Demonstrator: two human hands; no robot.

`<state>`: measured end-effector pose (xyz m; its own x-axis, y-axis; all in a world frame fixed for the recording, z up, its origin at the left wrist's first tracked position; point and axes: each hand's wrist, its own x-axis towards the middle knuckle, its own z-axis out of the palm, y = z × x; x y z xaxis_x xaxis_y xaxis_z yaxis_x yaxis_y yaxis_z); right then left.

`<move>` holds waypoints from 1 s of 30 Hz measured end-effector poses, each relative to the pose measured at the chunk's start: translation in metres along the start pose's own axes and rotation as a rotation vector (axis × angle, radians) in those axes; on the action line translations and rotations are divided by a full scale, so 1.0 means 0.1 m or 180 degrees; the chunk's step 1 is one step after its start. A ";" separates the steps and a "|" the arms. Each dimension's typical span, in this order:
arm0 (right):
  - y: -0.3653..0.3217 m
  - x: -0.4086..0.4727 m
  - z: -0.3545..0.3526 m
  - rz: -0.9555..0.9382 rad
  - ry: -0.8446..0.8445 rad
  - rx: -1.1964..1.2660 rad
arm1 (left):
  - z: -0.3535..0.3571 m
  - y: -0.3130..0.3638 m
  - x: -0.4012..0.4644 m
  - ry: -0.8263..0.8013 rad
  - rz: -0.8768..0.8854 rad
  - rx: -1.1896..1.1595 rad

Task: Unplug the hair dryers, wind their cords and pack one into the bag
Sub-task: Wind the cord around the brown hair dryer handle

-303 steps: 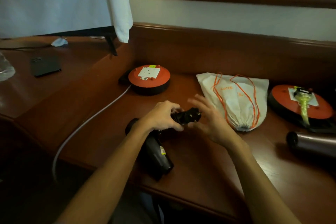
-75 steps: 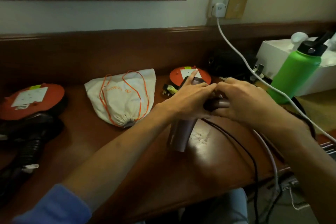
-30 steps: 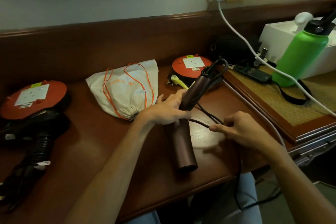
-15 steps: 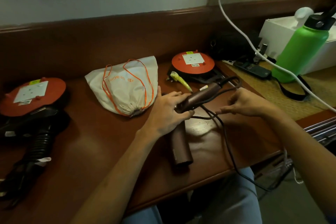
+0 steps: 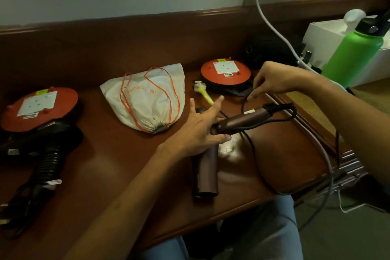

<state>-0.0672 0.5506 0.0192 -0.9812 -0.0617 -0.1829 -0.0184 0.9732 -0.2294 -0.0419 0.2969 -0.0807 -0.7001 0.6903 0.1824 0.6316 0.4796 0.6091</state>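
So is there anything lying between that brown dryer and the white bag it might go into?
Nothing visible does. The brown dryer lies right of the bag with bare desk between them; only the left hand is over that stretch, touching the dryer.

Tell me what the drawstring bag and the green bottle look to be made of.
Drawstring bag: soft cream cloth, apparently cotton or canvas; it creases and gathers at the neck. Green bottle: probably powder-coated metal, with an even matte green coat and a black lid.
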 end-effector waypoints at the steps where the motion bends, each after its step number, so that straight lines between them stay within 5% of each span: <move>1: -0.09 -0.01 -0.04 -0.0030 0.0091 -0.0214 | 0.00 0.02 0.00 -0.0009 -0.0053 -0.0063; 8: -0.73 -0.44 0.03 -0.0684 0.0645 -0.1151 | 0.00 -0.08 0.16 -0.0355 -0.0356 -0.0069; 19: -0.65 -0.95 0.69 -0.1396 0.0043 0.0636 | -0.11 -0.16 0.13 -0.0160 -0.0014 -0.0560; 25: -0.33 -1.08 1.12 -0.0977 0.0375 0.1605 | -0.20 -0.25 0.03 0.0007 -0.0334 -0.1116; 30: -0.22 -0.79 1.09 -0.0645 0.0142 0.1635 | -0.21 -0.27 -0.05 0.0106 -0.0280 -0.1302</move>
<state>0.0314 0.5098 -0.0656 -0.9752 -0.2159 -0.0485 -0.1224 0.7088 -0.6947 -0.0624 0.2694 -0.0816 -0.7601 0.6352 0.1369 0.3894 0.2767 0.8785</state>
